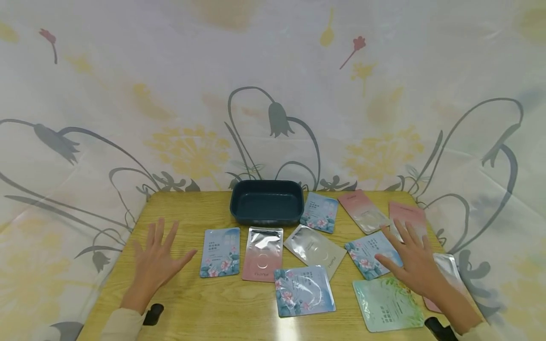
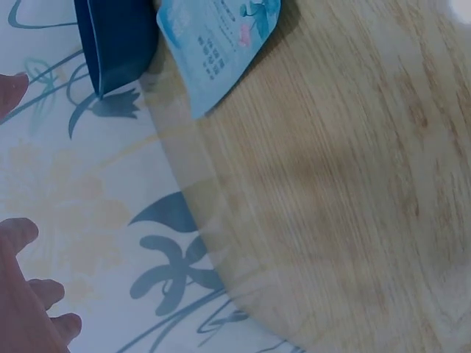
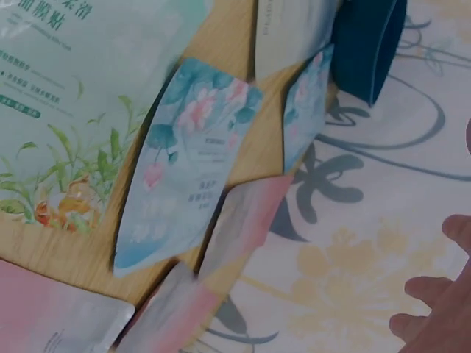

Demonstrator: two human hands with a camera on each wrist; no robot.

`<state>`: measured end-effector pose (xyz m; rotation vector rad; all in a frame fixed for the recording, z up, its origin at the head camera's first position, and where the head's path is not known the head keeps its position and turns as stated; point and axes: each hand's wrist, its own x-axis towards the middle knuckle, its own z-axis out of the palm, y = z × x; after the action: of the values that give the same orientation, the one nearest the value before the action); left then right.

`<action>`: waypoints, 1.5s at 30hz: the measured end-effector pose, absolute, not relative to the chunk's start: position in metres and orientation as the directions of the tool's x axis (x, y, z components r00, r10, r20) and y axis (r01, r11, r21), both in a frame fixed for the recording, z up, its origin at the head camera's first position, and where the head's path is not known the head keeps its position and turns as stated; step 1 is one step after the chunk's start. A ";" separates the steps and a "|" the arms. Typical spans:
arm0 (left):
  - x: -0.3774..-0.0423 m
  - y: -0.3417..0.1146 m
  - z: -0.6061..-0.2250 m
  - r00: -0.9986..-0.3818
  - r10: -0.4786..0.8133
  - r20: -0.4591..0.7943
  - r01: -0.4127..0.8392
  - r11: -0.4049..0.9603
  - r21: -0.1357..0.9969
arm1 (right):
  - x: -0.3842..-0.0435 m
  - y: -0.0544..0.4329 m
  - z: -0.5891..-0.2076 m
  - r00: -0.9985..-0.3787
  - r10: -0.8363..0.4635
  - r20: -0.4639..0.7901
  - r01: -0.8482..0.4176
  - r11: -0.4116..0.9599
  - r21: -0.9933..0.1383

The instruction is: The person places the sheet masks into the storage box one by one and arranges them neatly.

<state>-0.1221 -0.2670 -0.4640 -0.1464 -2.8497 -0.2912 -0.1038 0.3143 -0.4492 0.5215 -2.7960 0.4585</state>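
My left hand, fingers spread, is held over the left side of the table with nothing in it. Closest to it lies a blue floral face mask packet. Over the right side, my right hand is also spread and holds nothing. It partly covers a pink packet and overlaps the edge of another blue floral packet in the head view. Below it lies a green packet, and a pink-and-silver packet shows behind the wrist.
A dark blue rectangular container stands at the back middle of the wooden table. Around it lie a pink-and-silver packet, a cream packet and several other packets. Behind hangs a flower-patterned cloth.
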 end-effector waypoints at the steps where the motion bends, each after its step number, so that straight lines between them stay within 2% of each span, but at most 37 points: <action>1: -0.124 -0.266 -0.465 -0.955 0.080 0.286 0.136 0.974 0.183 | -0.104 0.311 -0.448 -0.900 -0.313 0.304 -0.396 0.880 -0.263; 9: -0.141 -0.255 -0.470 -0.923 0.132 0.362 0.224 0.948 0.226 | -0.105 0.287 -0.444 -0.863 -0.406 0.301 -0.492 0.810 -0.319; 16: -0.159 -0.246 -0.472 -0.849 0.203 0.487 0.347 0.910 0.226 | -0.107 0.267 -0.446 -0.829 -0.473 0.297 -0.553 0.769 -0.319; 33: -0.210 -0.202 -0.485 -0.681 0.378 0.627 0.597 0.783 0.176 | -0.107 0.220 -0.466 -0.752 -0.593 0.287 -0.658 0.652 -0.377; 38: -0.220 -0.189 -0.493 -0.661 0.407 0.631 0.640 0.744 0.190 | -0.106 0.212 -0.480 -0.739 -0.622 0.259 -0.667 0.619 -0.415; 45: -0.229 -0.174 -0.504 -0.662 0.451 0.599 0.660 0.729 0.181 | -0.103 0.199 -0.497 -0.723 -0.660 0.206 -0.665 0.583 -0.468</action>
<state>-0.2293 -0.1744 -0.5041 -0.8409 -2.4025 -0.5268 -0.1033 0.1995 -0.4970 1.1656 -2.7859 0.8300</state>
